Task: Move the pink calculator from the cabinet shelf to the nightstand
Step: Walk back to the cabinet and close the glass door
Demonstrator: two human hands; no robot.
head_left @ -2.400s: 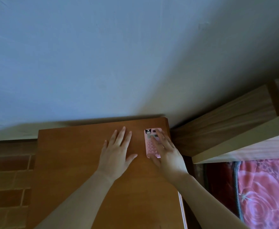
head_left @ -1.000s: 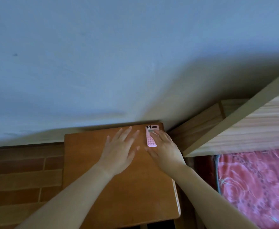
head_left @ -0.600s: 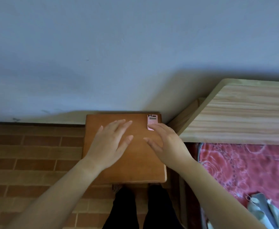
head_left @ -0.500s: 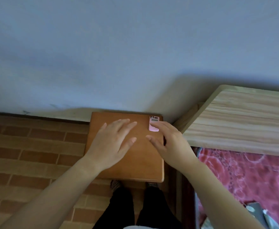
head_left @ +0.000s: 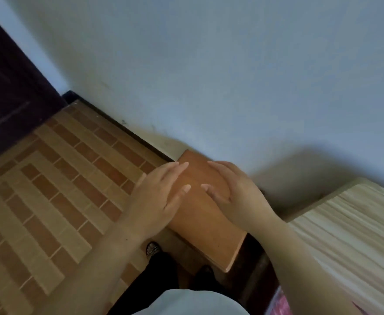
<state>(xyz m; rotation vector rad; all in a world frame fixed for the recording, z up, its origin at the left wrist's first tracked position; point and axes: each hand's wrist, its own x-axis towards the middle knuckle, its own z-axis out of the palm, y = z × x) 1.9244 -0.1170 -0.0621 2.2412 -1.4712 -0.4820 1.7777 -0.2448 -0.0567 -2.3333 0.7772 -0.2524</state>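
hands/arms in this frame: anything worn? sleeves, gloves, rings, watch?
Nothing visible. The left hand and right hand are bare, no gloves, and both forearms are uncovered as far as the frame shows, with no sleeves, watch or bands. No rings can be made out, though the frame is motion-blurred. Fingernails look short and plain.

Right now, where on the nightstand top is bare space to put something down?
The near half of the nightstand top, from the hands to its front edge, is bare. The far end is covered by the left hand and right hand.
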